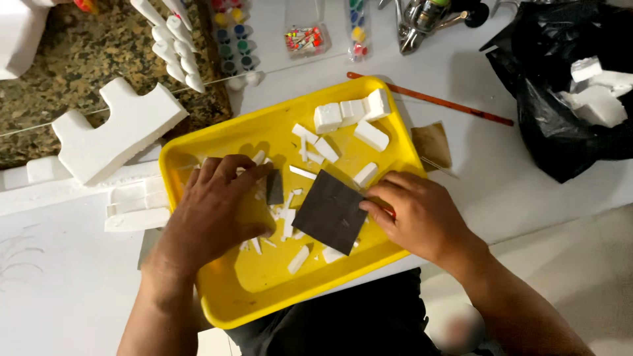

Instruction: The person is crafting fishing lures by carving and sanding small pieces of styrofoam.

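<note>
Looking down from the head view: a shallow yellow plastic tray (264, 290) lies across the person's lap at the edge of the white worktop (527, 165). The left hand (214, 211) lies palm-down in the tray, fingers curled, its grip closed on a small dark grey rectangular piece (274, 187) and, it seems, a sliver of white foam beneath — the fingers hide the contact. The right hand (422, 214) rests on the tray's right rim, thumb and forefinger pinching the corner of a dark grey square abrasive sheet (330, 209) that lies flat at the tray's centre; something red shows under the fingers, too hidden to tell. Progress, as a judgement: several squared white foam blocks (349, 113) sit finished-looking at the far end, while loose white foam slivers and crumbs (290, 227) litter the middle — shaping appears partly done, with larger white foam offcuts (112, 135) lying uncut on the worktop.
</note>
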